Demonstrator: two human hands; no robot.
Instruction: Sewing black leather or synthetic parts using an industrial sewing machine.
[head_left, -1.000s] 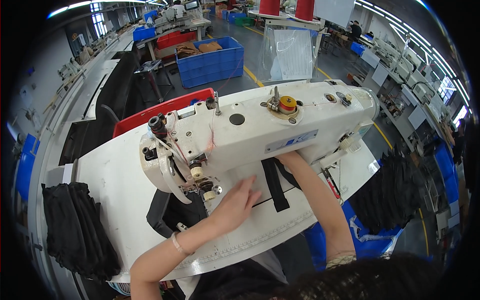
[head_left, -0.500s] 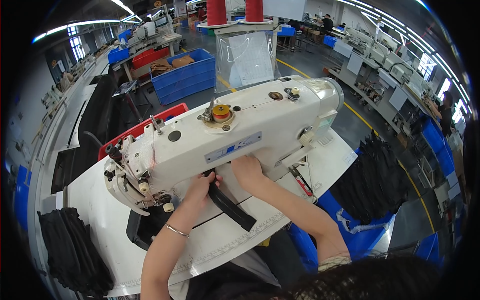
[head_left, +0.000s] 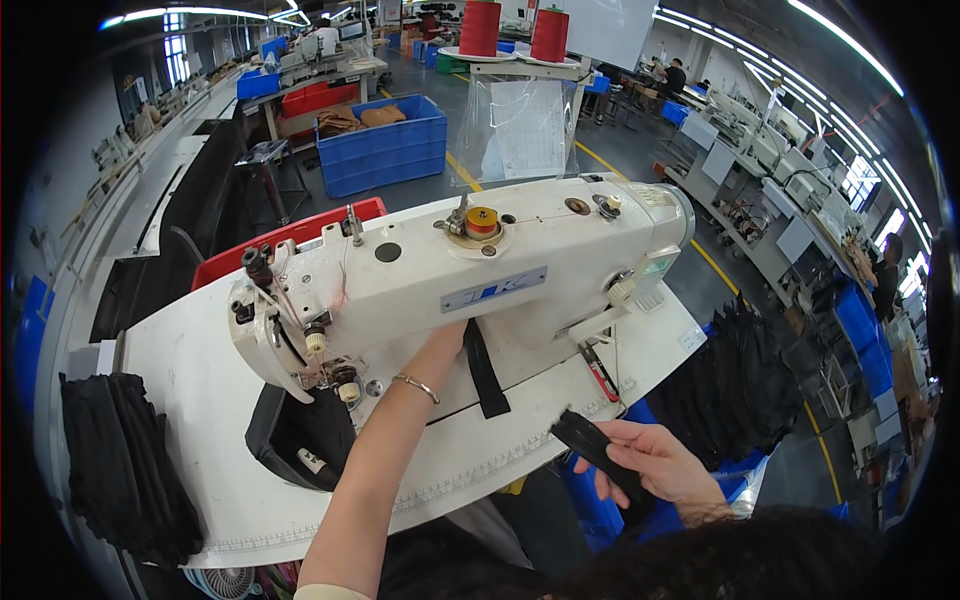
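A white sewing machine (head_left: 400,285) stands on a white table (head_left: 440,480). My left hand (head_left: 453,346) reaches beneath its arm; the fingers are hidden behind it. Beside that wrist a black fabric strip (head_left: 486,378) comes out from under the machine arm and lies flat toward me. At the right front, my right hand (head_left: 660,465) pinches a second black fabric strip (head_left: 592,442) between thumb and fingers, above the table edge. A black fabric piece with raised sides (head_left: 300,425), a small white label (head_left: 311,460) inside it, lies below the needle end.
Stacked black fabric pieces hang at the left (head_left: 120,460) and right (head_left: 740,380) of the table. A red-handled tool (head_left: 600,375) lies near the right edge. Behind the machine are a red bin (head_left: 235,262), a blue crate (head_left: 385,155) and red thread cones (head_left: 480,30).
My right hand has come out from under the machine arm to the right front, where it now holds a strip. My left hand has gone deeper under the arm. The view has shifted slightly.
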